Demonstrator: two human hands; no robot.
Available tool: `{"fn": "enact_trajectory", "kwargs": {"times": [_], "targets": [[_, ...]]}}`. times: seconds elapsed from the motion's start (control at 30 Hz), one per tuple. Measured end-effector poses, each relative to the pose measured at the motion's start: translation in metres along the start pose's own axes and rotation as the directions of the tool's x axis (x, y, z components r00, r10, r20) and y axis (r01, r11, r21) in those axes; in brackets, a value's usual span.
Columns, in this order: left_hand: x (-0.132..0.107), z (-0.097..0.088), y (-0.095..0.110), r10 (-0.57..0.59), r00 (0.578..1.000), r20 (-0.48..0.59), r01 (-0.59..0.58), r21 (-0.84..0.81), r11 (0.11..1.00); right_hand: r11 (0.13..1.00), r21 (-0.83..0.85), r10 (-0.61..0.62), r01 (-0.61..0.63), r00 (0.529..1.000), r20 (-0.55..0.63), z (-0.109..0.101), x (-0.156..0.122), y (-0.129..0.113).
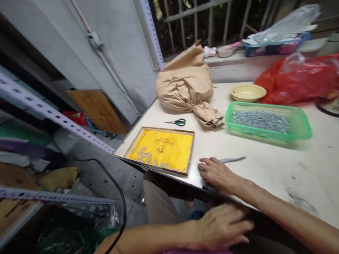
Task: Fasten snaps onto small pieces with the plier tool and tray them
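Note:
My right hand lies on the near edge of the white table, fingers stretched flat and pointing left, with nothing visibly in it. A thin grey metal tool lies just beyond its fingers. A shallow wooden-framed tray with a yellow liner and a few small metal bits sits left of the hand. My left hand rests palm down below the table edge on my lap, fingers spread and pointing right. A green plastic basket of small metal parts stands farther back on the table.
Green-handled scissors, a crumpled brown paper bag, a yellow bowl and a red plastic bag are at the back of the table. A perforated metal shelf rack with a black cable stands to the left.

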State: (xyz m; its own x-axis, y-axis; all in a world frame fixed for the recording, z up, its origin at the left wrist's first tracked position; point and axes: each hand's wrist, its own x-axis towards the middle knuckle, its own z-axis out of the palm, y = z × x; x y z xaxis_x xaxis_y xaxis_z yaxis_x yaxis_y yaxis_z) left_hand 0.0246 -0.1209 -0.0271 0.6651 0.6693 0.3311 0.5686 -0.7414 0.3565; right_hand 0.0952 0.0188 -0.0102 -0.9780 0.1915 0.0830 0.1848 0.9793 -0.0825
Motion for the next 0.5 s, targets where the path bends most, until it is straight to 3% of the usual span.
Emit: {"fn": "enact_trajectory", "kwargs": {"times": [0.1,0.2,0.27,0.37,0.5], "targets": [[-0.02,-0.023,0.0,0.003,0.994,-0.109,0.001,0.032,0.999,0.998,0.066,-0.002,0.008,0.996,-0.089,0.013,0.004,0.002],[-0.039,-0.056,-0.022,-0.21,0.941,-0.264,0.237,0.073,0.969,0.993,0.113,0.034,-0.017,0.988,-0.148,0.017,0.006,0.001],[-0.051,-0.081,-0.049,-0.393,0.842,-0.371,0.443,0.057,0.895,0.994,0.101,0.06,-0.045,0.987,-0.15,0.016,0.006,-0.001],[-0.071,-0.116,-0.104,-0.608,0.626,-0.488,0.694,-0.007,0.72,0.996,0.054,0.075,-0.069,0.988,-0.134,0.017,0.006,-0.003],[-0.098,-0.154,-0.181,-0.799,0.366,-0.477,0.921,0.062,0.385,0.996,0.058,0.07,-0.063,0.989,-0.133,0.022,0.011,-0.005]]}}
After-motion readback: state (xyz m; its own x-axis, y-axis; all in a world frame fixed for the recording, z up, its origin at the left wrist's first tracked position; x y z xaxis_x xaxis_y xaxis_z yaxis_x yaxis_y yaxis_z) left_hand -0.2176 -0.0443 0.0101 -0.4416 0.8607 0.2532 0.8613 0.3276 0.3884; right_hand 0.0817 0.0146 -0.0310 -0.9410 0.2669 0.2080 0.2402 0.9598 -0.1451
